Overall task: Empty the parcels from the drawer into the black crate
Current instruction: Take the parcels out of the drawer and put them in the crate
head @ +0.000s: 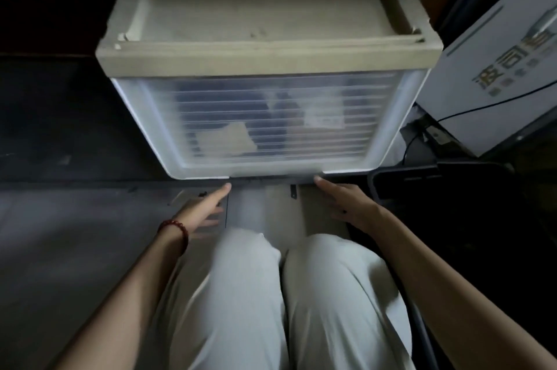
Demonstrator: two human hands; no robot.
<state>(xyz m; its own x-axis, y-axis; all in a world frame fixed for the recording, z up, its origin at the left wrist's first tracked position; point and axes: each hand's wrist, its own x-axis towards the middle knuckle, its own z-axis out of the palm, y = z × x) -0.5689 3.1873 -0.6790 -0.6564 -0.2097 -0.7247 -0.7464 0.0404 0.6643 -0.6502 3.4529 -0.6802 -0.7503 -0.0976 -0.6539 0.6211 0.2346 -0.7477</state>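
- Knees (289, 294) in pale trousers fill the near view, just in front of the drawer (265, 119); if it slides out fast, it may strike them.
- Both hands reach for its lower edge: left hand (202, 210) and right hand (346, 203), fingers apart, clamped on nothing yet.
- Parcels (229, 137) show dimly through the ribbed front; an uneven pull could jam or tip the drawer.
- Black crate (422, 185) sits in shadow at the right, easy to miss.
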